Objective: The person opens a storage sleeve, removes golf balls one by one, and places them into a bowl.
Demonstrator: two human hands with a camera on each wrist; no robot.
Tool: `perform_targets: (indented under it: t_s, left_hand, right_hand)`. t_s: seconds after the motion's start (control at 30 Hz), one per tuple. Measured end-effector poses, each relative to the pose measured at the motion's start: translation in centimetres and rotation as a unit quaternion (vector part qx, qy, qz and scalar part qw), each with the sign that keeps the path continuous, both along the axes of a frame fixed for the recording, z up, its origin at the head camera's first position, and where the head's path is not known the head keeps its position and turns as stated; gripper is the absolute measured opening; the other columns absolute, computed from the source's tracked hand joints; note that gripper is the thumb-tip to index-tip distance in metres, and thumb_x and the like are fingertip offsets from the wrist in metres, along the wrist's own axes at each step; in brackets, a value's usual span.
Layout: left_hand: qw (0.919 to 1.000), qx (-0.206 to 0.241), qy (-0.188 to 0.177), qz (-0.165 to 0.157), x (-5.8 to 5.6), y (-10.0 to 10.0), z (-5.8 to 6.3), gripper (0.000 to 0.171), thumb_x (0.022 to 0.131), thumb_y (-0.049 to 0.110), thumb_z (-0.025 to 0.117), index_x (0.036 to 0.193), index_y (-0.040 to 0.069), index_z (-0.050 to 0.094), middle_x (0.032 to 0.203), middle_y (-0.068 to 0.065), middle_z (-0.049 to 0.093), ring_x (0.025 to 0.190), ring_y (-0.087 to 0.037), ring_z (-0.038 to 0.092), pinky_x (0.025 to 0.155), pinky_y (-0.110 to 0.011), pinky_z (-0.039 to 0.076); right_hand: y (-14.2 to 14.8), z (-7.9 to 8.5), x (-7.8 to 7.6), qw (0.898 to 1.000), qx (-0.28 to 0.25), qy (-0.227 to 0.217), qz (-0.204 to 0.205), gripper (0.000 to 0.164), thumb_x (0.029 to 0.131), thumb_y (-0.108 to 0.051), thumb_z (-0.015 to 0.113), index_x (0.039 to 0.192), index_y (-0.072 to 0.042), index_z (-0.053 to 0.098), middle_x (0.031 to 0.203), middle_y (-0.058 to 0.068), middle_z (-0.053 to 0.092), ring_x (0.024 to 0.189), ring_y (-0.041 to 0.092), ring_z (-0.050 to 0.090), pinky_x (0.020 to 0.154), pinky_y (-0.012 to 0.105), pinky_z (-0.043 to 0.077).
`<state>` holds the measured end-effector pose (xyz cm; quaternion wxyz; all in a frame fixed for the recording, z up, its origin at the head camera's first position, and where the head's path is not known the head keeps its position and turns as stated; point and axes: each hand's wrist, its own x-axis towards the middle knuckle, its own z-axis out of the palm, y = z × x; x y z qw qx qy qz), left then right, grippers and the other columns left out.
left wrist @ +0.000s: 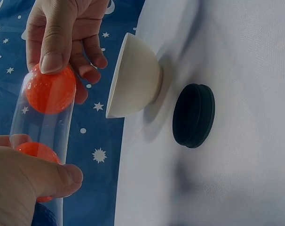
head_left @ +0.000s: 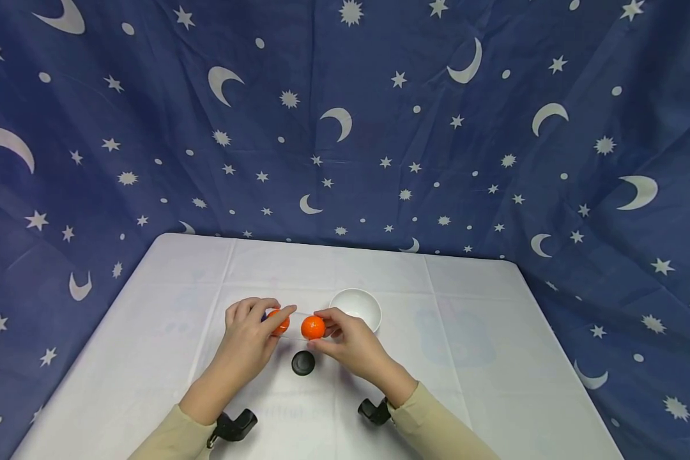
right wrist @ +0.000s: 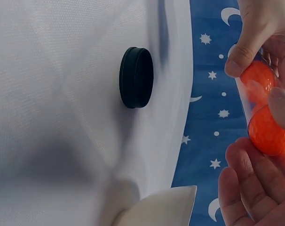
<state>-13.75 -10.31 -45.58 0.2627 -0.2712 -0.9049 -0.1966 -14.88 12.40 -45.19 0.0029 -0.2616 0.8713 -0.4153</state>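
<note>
My left hand (head_left: pixel 250 335) grips a clear tube (left wrist: pixel 41 125) held sideways above the table. Inside it, near the left fingers, sits one orange ball (head_left: pixel 278 322), with something dark blue (left wrist: pixel 43 214) beyond it. At the tube's right end my right hand (head_left: pixel 351 342) pinches a second orange ball (head_left: pixel 313 327) between thumb and fingers. This ball is at the tube's mouth; how far it sits inside is hard to tell. A round black lid (head_left: pixel 303 363) lies on the table below the tube.
A white bowl (head_left: pixel 355 299) stands upright just behind the right hand. White cloth covers the table (head_left: pixel 471 306), and a blue curtain (head_left: pixel 345 166) with moons and stars hangs behind it. Black camera mounts (head_left: pixel 237 426) are on both wrists.
</note>
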Motion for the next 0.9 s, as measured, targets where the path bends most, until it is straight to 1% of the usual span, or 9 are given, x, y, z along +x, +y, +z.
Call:
perform_targets:
  t_s: [0.13, 0.3, 0.43, 0.5, 0.6, 0.73, 0.9]
  left_hand:
    - [1.0000, -0.002, -0.004, 0.008, 0.0, -0.3, 0.1, 0.055, 0.067, 0.009, 0.074, 0.118, 0.024, 0.058, 0.108, -0.006, 0.050, 0.101, -0.030, 0.039, 0.087, -0.049, 0.023]
    - [0.9998, 0.002, -0.008, 0.015, 0.0, -0.7, 0.1, 0.056, 0.067, 0.009, 0.074, 0.118, 0.023, 0.059, 0.109, -0.006, 0.050, 0.102, -0.030, 0.038, 0.087, -0.049, 0.023]
    - [0.9998, 0.007, -0.007, 0.015, 0.0, -0.9, 0.2, 0.056, 0.067, 0.008, 0.073, 0.118, 0.024, 0.059, 0.108, -0.006, 0.050, 0.101, -0.029, 0.039, 0.087, -0.049, 0.023]
    - [0.9998, 0.009, -0.007, 0.016, 0.1, -1.0, 0.2, 0.056, 0.067, 0.007, 0.073, 0.118, 0.024, 0.059, 0.108, -0.005, 0.051, 0.101, -0.029, 0.039, 0.087, -0.049, 0.023]
    - [0.9998, 0.013, -0.007, 0.014, 0.1, -1.1, 0.2, 0.056, 0.067, 0.007, 0.073, 0.118, 0.024, 0.059, 0.108, -0.006, 0.051, 0.101, -0.029, 0.039, 0.087, -0.050, 0.022]
    - [0.9997, 0.018, -0.006, 0.013, 0.1, -1.3, 0.1, 0.057, 0.066, 0.006, 0.072, 0.118, 0.023, 0.059, 0.107, -0.006, 0.051, 0.101, -0.029, 0.039, 0.087, -0.050, 0.022]
    - [0.9997, 0.021, -0.005, 0.011, 0.1, -1.5, 0.0, 0.058, 0.065, 0.005, 0.073, 0.118, 0.023, 0.059, 0.107, -0.006, 0.051, 0.101, -0.029, 0.039, 0.087, -0.050, 0.023]
  right_hand:
    - [0.1, 0.2, -0.1, 1.000, -0.006, 0.003, -0.002, 0.047, 0.073, -0.033, 0.072, 0.115, -0.021, 0.054, 0.091, -0.011, 0.060, 0.079, 0.011, 0.059, 0.072, 0.026, 0.048]
    - [0.6, 0.5, -0.4, 1.000, -0.006, -0.002, -0.014, 0.047, 0.073, -0.038, 0.071, 0.114, -0.022, 0.054, 0.089, -0.011, 0.060, 0.078, 0.012, 0.058, 0.071, 0.031, 0.048]
    - [1.3, 0.5, -1.0, 0.999, 0.013, 0.011, -0.035, 0.048, 0.073, -0.041, 0.070, 0.114, -0.023, 0.054, 0.090, -0.013, 0.058, 0.079, 0.011, 0.057, 0.071, 0.030, 0.048]
    - [1.5, 0.4, -1.4, 0.998, 0.021, 0.021, -0.051, 0.046, 0.073, -0.039, 0.070, 0.113, -0.022, 0.054, 0.091, -0.013, 0.057, 0.080, 0.011, 0.056, 0.071, 0.029, 0.048]
    - [1.8, 0.1, -2.1, 0.995, 0.036, 0.032, -0.089, 0.045, 0.074, -0.035, 0.071, 0.112, -0.022, 0.054, 0.092, -0.012, 0.057, 0.079, 0.011, 0.056, 0.070, 0.028, 0.047]
    - [1.8, -0.4, -2.9, 0.987, 0.060, 0.030, -0.145, 0.045, 0.075, -0.033, 0.070, 0.114, -0.021, 0.054, 0.092, -0.008, 0.058, 0.079, 0.014, 0.056, 0.068, 0.028, 0.046]
    - [1.8, -1.2, -3.8, 0.977, 0.102, 0.025, -0.187, 0.046, 0.075, -0.032, 0.070, 0.116, -0.018, 0.053, 0.092, -0.004, 0.058, 0.081, 0.017, 0.058, 0.065, 0.027, 0.045]
